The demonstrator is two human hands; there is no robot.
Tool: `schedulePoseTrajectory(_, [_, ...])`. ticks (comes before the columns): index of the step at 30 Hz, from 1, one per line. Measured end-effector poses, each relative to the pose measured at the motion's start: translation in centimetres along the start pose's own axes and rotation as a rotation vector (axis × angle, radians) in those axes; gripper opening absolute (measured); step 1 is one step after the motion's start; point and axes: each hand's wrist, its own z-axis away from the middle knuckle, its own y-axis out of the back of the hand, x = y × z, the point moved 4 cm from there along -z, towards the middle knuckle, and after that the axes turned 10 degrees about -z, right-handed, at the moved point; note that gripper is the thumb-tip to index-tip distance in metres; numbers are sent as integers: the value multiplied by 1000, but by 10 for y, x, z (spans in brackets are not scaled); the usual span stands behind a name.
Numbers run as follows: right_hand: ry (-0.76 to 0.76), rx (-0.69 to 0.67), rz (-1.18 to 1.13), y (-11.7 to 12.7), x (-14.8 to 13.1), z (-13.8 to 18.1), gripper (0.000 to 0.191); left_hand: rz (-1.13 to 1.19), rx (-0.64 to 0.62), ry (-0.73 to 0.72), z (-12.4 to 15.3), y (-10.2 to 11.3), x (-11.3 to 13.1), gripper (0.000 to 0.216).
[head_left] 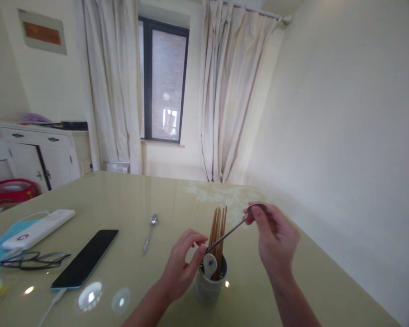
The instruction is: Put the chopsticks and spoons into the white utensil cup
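Observation:
My right hand [276, 231] pinches a long-handled metal spoon [230, 232] at its dark bowl end, high to the right. The handle slants down and left, past the chopsticks [216, 227], to the fingertips of my left hand [184, 259]. Thumb and forefinger of that hand close around the handle's lower end, right at the rim of a pale utensil cup [209, 288]. Inside the cup stand several wooden chopsticks and a white ceramic spoon [210, 265] with a small blue motif. The very tip of the metal handle is hidden.
A second metal spoon [150, 232] lies on the glossy table [129, 195], left of my hands. Farther left are a black phone [87, 259] on a cable, folded glasses [36, 260], a white power strip or bank [39, 229] and a blue cloth-like item [12, 240].

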Motion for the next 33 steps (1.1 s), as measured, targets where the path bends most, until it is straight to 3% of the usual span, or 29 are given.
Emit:
schedulePoseTrajectory(2, [42, 42, 28, 12, -5, -11, 20, 4, -112, 40, -1, -5, 0, 22])
schedulePoseTrajectory(5, [35, -37, 87, 20, -2, -16, 19, 8, -204, 100, -1, -11, -3, 23])
schedulePoseTrajectory(17, [-201, -444, 192, 2, 36, 41, 23, 48, -220, 175, 3, -15, -10, 25])
schedulePoseTrajectory(22, [-301, -450, 197, 1, 50, 57, 24, 33, -207, 181, 3, -15, -8, 23])
schedulePoseTrajectory(33, [-312, -424, 291, 4, 64, 64, 36, 3, -232, 185, 6, -15, -10, 24])
